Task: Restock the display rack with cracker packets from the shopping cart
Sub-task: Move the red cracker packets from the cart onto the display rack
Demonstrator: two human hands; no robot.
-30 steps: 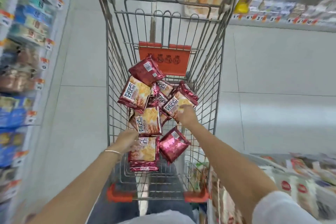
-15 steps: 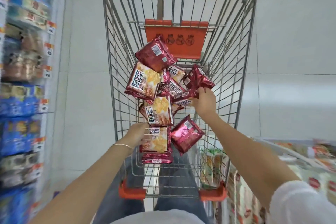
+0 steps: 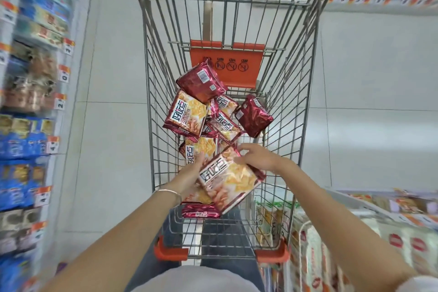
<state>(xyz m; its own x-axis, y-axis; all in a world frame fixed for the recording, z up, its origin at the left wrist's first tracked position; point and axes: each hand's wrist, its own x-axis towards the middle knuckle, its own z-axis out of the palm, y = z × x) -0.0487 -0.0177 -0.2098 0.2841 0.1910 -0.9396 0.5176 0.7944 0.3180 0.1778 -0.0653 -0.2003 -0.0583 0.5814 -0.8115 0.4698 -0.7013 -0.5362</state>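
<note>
Above the near end of the wire shopping cart [image 3: 288,111], a cracker packet [image 3: 228,179] sat tilted between both hands, the right hand [image 3: 258,157] with its grip pinching the far corner and the left hand [image 3: 189,176] laid straight-fingered along its left edge (other packets [image 3: 189,114] lay heaped beyond).

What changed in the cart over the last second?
The right hand let go of the dark red packet at the pile's right side and drew back toward the person. Its fingers now grip a face-up packet raised at the near end of the cart, with the left hand against its left edge. The back-up packet that lay there no longer shows. The rest of the pile looks unchanged.
</note>
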